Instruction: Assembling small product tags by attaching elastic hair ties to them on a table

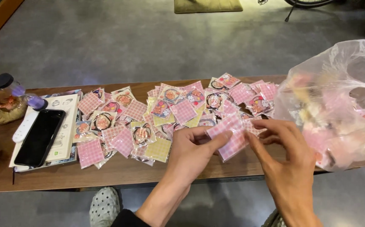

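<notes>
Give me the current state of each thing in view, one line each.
pink checked packet: held above the table edge, pinched by both hands.
left hand: gripping the packet's left side.
right hand: fingers on the packet's right side.
plastic bag: on the table's right end, mouth open, partly filled.
packet pile: spread loose across the wooden table.
phone: screen dark, lying on a booklet.

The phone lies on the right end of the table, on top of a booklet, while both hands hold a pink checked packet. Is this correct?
Not quite. The phone lies on the left end of the table, not the right, as the head view shows. The rest is right: it rests on a booklet, and the left hand and right hand hold a pink checked packet.
</notes>
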